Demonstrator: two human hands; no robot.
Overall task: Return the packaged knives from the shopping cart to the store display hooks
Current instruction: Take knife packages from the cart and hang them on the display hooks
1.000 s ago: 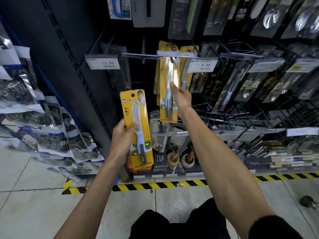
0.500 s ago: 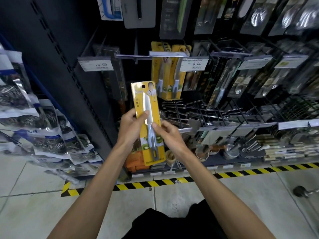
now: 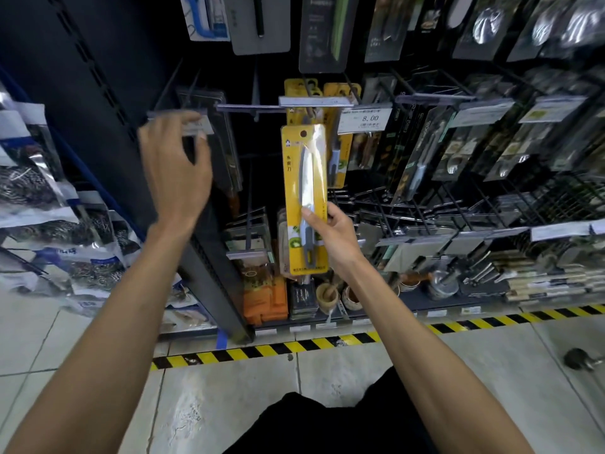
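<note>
Your left hand [image 3: 176, 165] has let go of the packaged knife [image 3: 304, 198] since half a second ago, when both hands were on it. It is now up at the left price tag [image 3: 196, 126], fingers spread and loosely curled, grasping nothing that I can confirm — the fingertips are just at the tag's edge, but motion blur hides whether they touch.

The transfer is therefore complete: the knife is in your right hand [image 3: 330, 237] alone, pinched at the lower part of the card with the thumb across the handle. It has also risen from chest level to just below the hook bar [image 3: 311, 101], in front of the matching yellow packs [image 3: 340, 93] already hanging there. In my judgement the hanging step is imminent, not yet done.

Orientation: the card's long axis is close to vertical, leaning very slightly. The hang hole is uppermost, the blade tip points up, and the handle points down toward the floor. The hole sits under the bar — it must come higher before threading.
</note>
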